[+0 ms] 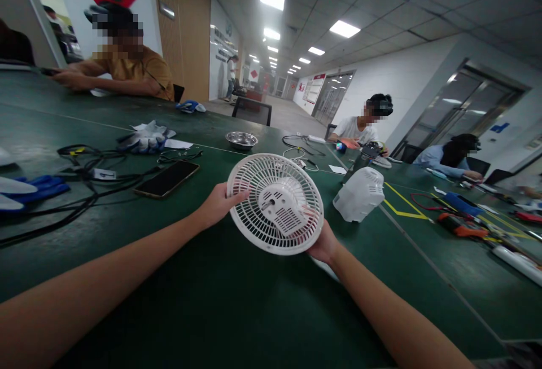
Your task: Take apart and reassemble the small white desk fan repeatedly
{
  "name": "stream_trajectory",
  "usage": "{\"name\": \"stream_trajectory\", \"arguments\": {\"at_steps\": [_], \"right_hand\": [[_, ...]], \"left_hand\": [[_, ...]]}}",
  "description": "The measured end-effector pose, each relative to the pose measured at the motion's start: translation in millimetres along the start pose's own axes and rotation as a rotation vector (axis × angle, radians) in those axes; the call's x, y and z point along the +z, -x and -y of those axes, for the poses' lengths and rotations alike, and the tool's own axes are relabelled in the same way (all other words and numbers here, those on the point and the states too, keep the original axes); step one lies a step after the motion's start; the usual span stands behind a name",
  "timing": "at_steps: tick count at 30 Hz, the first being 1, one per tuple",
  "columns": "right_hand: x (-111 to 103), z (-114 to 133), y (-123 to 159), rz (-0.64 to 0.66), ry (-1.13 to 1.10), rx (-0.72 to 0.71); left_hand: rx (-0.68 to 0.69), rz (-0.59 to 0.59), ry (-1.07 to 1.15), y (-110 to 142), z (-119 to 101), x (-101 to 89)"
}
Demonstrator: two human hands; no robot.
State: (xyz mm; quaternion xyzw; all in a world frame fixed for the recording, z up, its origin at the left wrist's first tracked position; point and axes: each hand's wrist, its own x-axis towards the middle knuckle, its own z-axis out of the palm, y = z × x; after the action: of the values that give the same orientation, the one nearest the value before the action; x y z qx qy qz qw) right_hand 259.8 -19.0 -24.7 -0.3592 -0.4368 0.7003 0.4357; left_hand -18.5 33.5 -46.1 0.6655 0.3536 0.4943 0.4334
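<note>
Between my two hands is a round white fan grille (249, 223), raised above the green table and tilted toward me. Its slotted centre housing (271, 202) has a dark hole in the middle. My left hand (220, 204) grips the left rim, the thumb lying over the slats. At the lower right edge my right hand (324, 242) holds the grille from behind; most of its fingers are hidden or show faintly through the slats. Just right of the grille stands a translucent white plastic housing (359, 195) on the table. Part of a pale object shows under my right wrist.
On the green table (203, 307) lie a phone (168, 179), black cables (91, 188), work gloves (148, 136) and a metal bowl (241, 140). Rightward are yellow tape marks (406, 205) and an orange-black tool (459, 227). Several other people sit around the table.
</note>
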Motion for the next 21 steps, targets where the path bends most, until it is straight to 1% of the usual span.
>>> {"name": "stream_trajectory", "arguments": {"at_steps": [1, 3, 6, 8, 10, 12, 13, 15, 17, 19, 21], "right_hand": [[0.4, -1.7, -0.2, 0.026, -0.012, 0.025], [-0.2, -3.5, -1.5, 0.049, 0.0, 0.036], [-2.8, -4.1, -5.8, 0.064, 0.117, 0.046], [-5.9, -4.1, -10.6, 0.029, 0.225, -0.008], [-12.6, -2.9, -16.8, -0.084, 0.342, -0.168], [-25.5, 1.3, -23.0, -0.259, 0.471, -0.348], [-34.4, 4.9, -25.5, -0.351, 0.551, -0.407], [-55.9, 14.5, -28.3, -0.531, 0.703, -0.475], [-78.2, 24.6, -28.6, -0.666, 0.951, -0.523], [-96.5, 31.6, -27.9, -0.761, 1.16, -0.547], [-108.7, 33.1, -28.1, -0.816, 1.305, -0.548]], "left_hand": [[-0.068, 0.036, 0.072, 0.5, -0.4, 2.3], [-0.153, 0.036, 0.117, 1.6, -2.9, 6.3], [-0.18, 0.007, 0.013, 2.9, -9.8, 9.6], [-0.168, 0.0, -0.079, 3.6, -15.3, 10.4], [-0.147, -0.006, -0.148, 4.3, -20.1, 10.6], [-0.12, 0.004, -0.204, 4.9, -23.3, 10.8], [-0.106, 0.012, -0.226, 5.2, -24.2, 10.9], [-0.087, 0.025, -0.25, 5.6, -24.8, 11.2], [-0.081, 0.016, -0.25, 5.7, -23.9, 11.1], [-0.082, -0.007, -0.252, 5.0, -21.7, 9.8], [-0.102, -0.036, -0.255, 3.5, -17.8, 7.1]]}}
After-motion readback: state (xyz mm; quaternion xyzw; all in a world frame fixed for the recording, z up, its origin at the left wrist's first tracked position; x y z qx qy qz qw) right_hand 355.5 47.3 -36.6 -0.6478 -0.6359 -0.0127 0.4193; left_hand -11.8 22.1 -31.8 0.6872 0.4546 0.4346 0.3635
